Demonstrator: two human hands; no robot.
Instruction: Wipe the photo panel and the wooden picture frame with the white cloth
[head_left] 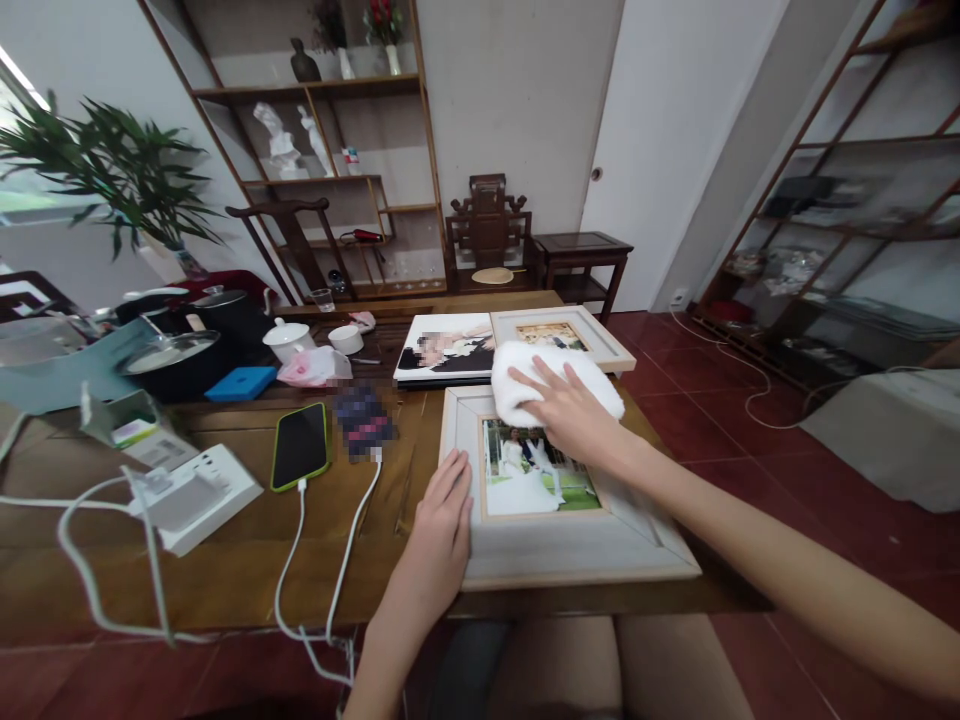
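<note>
A picture frame (555, 548) with a pale, wide border lies flat on the wooden table, near its front edge. Inside it is a wedding photo (517, 490) of a couple on grass. My left hand (439, 525) holds the frame's left side, with the fingers close together along the edge. With fingers spread, my right hand (566, 410) presses a folded white towel (600, 388) onto the frame's upper part. The towel covers the top border and some of the photo. Behind it lie a second pale frame (619, 352) and a white photo panel (409, 350).
A phone (300, 448) with a green case and a blurred dark item (364, 420) lie left, on white cables. A white power strip (202, 500), a blue box (240, 383), a white lidded pot (287, 340) and dark pans (172, 365) stand farther left.
</note>
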